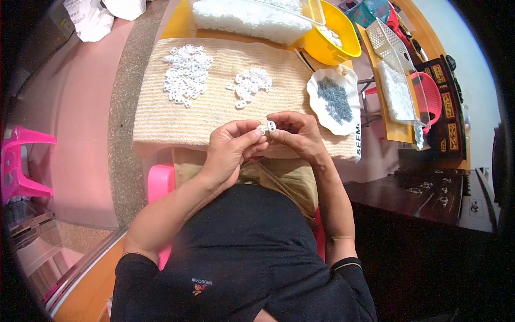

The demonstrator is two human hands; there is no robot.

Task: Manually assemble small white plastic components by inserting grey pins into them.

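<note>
Black short-sleeved shirt is worn. Right sleeve is edged with a thin pale stripe. Shirt is marked with small orange-red emblem and pale lettering. Khaki bottoms are worn below.

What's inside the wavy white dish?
A heap of small dark-grey pieces lies in the wavy white dish. The heap covers the middle of its bottom, so that can't be seen.

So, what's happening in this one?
A person's left hand pinches a small white piece, and the right hand holds another white piece close beside it. Beyond them on the striped cloth lie a larger pile of white pieces, left, and a smaller pile, middle; a wavy-rimmed dish of grey parts sits right.
</note>
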